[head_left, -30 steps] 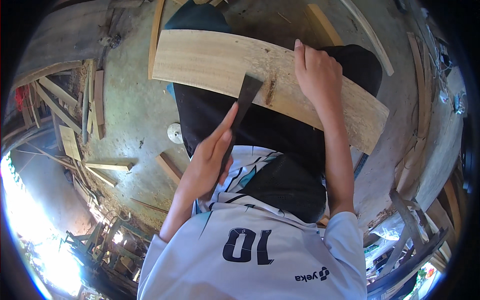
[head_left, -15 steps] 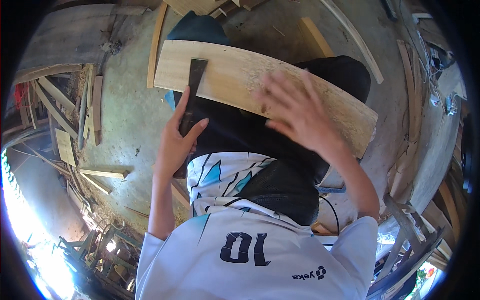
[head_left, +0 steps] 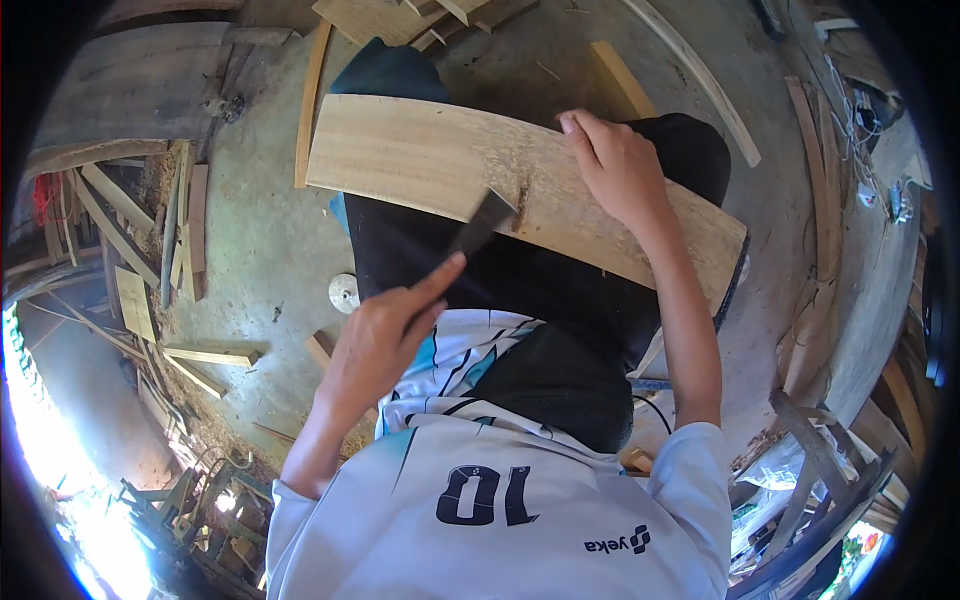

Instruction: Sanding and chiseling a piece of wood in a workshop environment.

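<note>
A pale, slightly curved wooden board (head_left: 400, 150) lies across my lap, with rough, flaky grain over its middle and a narrow dark slot near its near edge. My left hand (head_left: 375, 330) is wrapped round a chisel (head_left: 486, 222), index finger stretched along it. The flat blade points away to the right, its tip at the board's near edge, just left of the slot; whether it touches the wood I cannot tell. Right of the slot, my right hand (head_left: 620, 170) grips the board, fingers curled at its far edge.
Offcuts (head_left: 210, 355) and long wooden strips (head_left: 695, 75) lie on the concrete floor. A small pale round object (head_left: 343, 292) is on the floor to the left. Stacked timber (head_left: 120, 210) stands at the left, cables (head_left: 860, 120) at the far right.
The chisel has swung from upright over the board's left part to a slant near the slot. My right hand, blurred over the rough patch before, has moved to the far edge and gripped the board.
</note>
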Demonstrator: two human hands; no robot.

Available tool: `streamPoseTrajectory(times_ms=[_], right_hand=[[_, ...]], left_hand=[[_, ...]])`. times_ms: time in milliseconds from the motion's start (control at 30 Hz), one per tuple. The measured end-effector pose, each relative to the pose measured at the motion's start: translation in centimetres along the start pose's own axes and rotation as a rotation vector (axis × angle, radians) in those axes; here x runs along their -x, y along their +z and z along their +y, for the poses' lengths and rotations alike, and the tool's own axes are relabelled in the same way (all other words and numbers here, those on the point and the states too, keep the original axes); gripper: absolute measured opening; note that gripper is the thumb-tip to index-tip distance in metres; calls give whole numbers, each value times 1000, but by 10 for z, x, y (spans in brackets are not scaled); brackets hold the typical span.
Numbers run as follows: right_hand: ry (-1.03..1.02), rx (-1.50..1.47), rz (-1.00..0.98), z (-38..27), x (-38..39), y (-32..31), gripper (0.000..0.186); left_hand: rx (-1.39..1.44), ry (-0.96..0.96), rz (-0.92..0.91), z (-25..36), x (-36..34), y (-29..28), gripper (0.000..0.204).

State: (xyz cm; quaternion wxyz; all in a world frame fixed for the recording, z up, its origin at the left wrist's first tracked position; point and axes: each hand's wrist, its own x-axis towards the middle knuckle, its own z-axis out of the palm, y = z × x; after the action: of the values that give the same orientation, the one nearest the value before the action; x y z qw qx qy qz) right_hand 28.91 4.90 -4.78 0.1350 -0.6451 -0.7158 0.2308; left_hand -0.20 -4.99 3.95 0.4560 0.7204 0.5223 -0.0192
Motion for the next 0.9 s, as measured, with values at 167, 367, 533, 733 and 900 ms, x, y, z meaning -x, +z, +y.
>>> streamPoseTrajectory(times_ms=[167, 367, 533, 733, 900], right_hand=[[-7, -37, 79, 1, 1, 4, 29], [32, -371, 233, 11, -1, 6, 26], [36, -304, 189, 6, 2, 3, 27], [-22, -186, 104, 3, 3, 2, 22], [-110, -180, 192, 4, 1, 7, 20]], left_hand=[[125, -4, 292, 1, -26, 10, 53], [157, 235, 136, 6, -21, 7, 50], [-11, -19, 115, 0, -11, -12, 49], [-487, 51, 56, 14, -8, -34, 52], [-620, 182, -25, 6, -29, -61, 59]])
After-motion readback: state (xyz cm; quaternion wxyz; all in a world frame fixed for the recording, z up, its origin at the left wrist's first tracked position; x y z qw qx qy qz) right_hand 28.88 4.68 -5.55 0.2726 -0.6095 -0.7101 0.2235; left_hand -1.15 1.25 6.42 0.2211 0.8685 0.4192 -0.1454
